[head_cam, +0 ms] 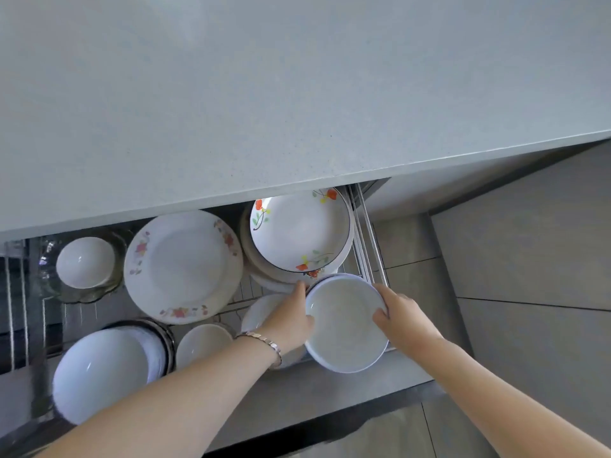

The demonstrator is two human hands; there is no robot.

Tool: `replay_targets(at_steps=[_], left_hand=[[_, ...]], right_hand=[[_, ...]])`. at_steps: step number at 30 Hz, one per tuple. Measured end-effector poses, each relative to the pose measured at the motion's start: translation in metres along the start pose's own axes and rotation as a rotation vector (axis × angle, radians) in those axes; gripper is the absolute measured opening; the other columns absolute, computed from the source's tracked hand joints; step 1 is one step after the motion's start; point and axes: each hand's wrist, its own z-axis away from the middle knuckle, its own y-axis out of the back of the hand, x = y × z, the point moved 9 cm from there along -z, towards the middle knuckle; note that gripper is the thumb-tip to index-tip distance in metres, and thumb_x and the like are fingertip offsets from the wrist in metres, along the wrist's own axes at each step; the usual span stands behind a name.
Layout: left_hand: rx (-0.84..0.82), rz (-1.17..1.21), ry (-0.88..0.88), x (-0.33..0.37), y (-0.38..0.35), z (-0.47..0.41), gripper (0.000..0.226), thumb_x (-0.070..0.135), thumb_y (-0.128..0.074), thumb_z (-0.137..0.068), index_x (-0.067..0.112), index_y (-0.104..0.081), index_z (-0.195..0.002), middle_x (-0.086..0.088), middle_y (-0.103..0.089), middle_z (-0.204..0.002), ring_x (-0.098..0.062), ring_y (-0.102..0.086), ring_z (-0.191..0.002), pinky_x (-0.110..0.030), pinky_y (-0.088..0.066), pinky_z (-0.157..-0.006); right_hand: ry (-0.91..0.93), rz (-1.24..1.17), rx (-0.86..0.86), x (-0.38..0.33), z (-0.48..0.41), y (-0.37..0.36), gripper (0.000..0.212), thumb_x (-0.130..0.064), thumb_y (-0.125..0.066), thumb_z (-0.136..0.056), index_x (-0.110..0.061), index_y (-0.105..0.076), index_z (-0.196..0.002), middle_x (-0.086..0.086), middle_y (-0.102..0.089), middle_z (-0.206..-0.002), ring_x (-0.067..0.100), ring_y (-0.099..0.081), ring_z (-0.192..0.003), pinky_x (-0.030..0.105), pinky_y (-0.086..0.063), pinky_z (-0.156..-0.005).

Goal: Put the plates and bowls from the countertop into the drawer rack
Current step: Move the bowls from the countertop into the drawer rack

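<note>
Looking down into an open wire drawer rack (244, 294) under a pale grey speckled bench (264, 94), bare in view. Taking the large white flower-rimmed plate (183, 266) at the rack's middle as landmark and going left to right.

Left of that plate: sitting a small white bowl (85, 262) inside a clear scalloped glass dish (49, 276). Below-left of the plate: resting a big white bowl (99, 371) on a stack with dark rims. Just below the plate: standing a smaller white bowl (201, 343).

Right of the plate: lying a white deep plate with orange flowers and a dark rim line (299, 231) on top of a stack of other plates. Below-right of the plate: reaching in, the left hand (291, 320), a metal bracelet (264, 345) on its wrist, fingers curled on the near-left rim of a plain white shallow bowl with a bluish edge (345, 322), partly covering a white dish beneath (261, 314). Farther right again: gripping the same bowl's right rim, the right hand (401, 317), thumb over the edge.

Step in hand, by judgement: lowering this bowl into the rack's front right corner, just in front of the flowered stack. Whether already seated or hanging slightly above, not telling from here. Next move likely calling for keeping the bowl level, clearing the neighbouring dish and the flowered stack's edge, settling it gently, then freeing both hands.
</note>
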Motion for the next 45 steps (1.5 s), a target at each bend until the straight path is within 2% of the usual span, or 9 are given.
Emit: replay_targets(at_steps=[11,21,25,27,29,32,39,43,45], left_hand=[[0.011,-0.134,0.13,-0.007,-0.046,-0.062,0.031,0.002,-0.045,-0.089,0.003,-0.046,-0.12,-0.017,-0.056,-0.126,-0.03,-0.055,-0.116,-0.036,-0.046,-0.095],[0.038,-0.248,0.188,-0.011,-0.048,-0.066,0.033,0.006,-0.047,-0.09,0.005,-0.047,-0.123,-0.018,-0.049,-0.131,-0.035,-0.052,-0.119,-0.038,-0.045,-0.097],[0.039,-0.285,0.189,-0.013,-0.048,-0.067,0.037,0.006,-0.047,-0.09,0.007,-0.045,-0.127,-0.018,-0.043,-0.135,-0.036,-0.051,-0.12,-0.039,-0.043,-0.099],[0.059,-0.276,0.157,-0.01,-0.047,-0.068,0.041,0.005,-0.046,-0.089,0.009,-0.043,-0.13,-0.016,-0.037,-0.139,-0.036,-0.05,-0.122,-0.037,-0.041,-0.101],[0.099,-0.262,0.084,-0.005,-0.045,-0.067,0.044,0.005,-0.046,-0.088,0.01,-0.042,-0.132,-0.014,-0.04,-0.138,-0.034,-0.048,-0.123,-0.036,-0.042,-0.099],[0.186,-0.204,0.002,-0.002,-0.041,-0.06,0.041,0.005,-0.042,-0.09,0.011,-0.045,-0.131,-0.014,-0.054,-0.129,-0.033,-0.053,-0.116,-0.036,-0.046,-0.09],[0.204,-0.158,-0.017,0.004,-0.037,-0.056,0.036,0.0,-0.041,-0.087,0.007,-0.053,-0.121,-0.017,-0.064,-0.116,-0.036,-0.058,-0.108,-0.038,-0.05,-0.088],[0.18,-0.263,-0.008,0.008,-0.04,-0.059,0.032,-0.002,-0.041,-0.088,0.003,-0.051,-0.118,-0.02,-0.063,-0.114,-0.036,-0.059,-0.107,-0.038,-0.049,-0.085],[0.171,-0.346,-0.003,0.006,-0.043,-0.059,0.032,-0.002,-0.04,-0.091,0.004,-0.046,-0.122,-0.019,-0.063,-0.115,-0.034,-0.061,-0.107,-0.037,-0.048,-0.083]], right_hand=[[-0.159,0.298,0.054,0.049,-0.04,-0.024,0.05,-0.001,-0.035,-0.092,-0.017,-0.032,-0.139,0.016,-0.05,-0.118,0.03,-0.045,-0.073,0.031,-0.04,-0.063],[-0.117,0.443,0.073,0.057,-0.049,-0.031,0.061,-0.001,-0.045,-0.088,-0.018,-0.021,-0.142,0.01,-0.054,-0.114,0.021,-0.037,-0.049,0.023,-0.024,-0.04],[-0.077,0.445,0.159,0.055,-0.05,-0.031,0.06,-0.001,-0.045,-0.087,-0.018,-0.024,-0.141,0.006,-0.058,-0.109,0.021,-0.035,-0.047,0.022,-0.019,-0.04],[0.027,0.474,0.271,0.043,-0.051,-0.026,0.06,-0.006,-0.066,-0.076,-0.02,-0.047,-0.131,0.006,-0.06,-0.095,0.024,-0.043,-0.046,0.018,-0.012,-0.039],[0.135,0.481,0.345,0.031,-0.05,-0.018,0.053,-0.006,-0.076,-0.066,-0.018,-0.062,-0.116,0.007,-0.062,-0.083,0.029,-0.057,-0.055,0.019,-0.019,-0.041],[0.115,0.413,0.22,0.034,-0.061,-0.023,0.041,-0.006,-0.045,-0.091,-0.018,-0.047,-0.13,0.01,-0.057,-0.108,0.032,-0.061,-0.09,0.029,-0.032,-0.06],[0.097,0.54,0.207,0.025,-0.075,-0.018,0.031,0.0,-0.043,-0.09,-0.01,-0.053,-0.117,0.01,-0.053,-0.114,0.031,-0.062,-0.093,0.029,-0.033,-0.061],[0.183,0.574,0.282,0.021,-0.076,-0.017,0.027,-0.001,-0.058,-0.082,-0.01,-0.058,-0.107,0.008,-0.057,-0.106,0.031,-0.052,-0.061,0.021,-0.017,-0.043],[0.221,0.573,0.307,0.019,-0.074,-0.019,0.035,0.0,-0.084,-0.049,-0.009,-0.066,-0.077,0.007,-0.06,-0.073,0.023,-0.026,-0.036,0.012,-0.003,-0.044]])
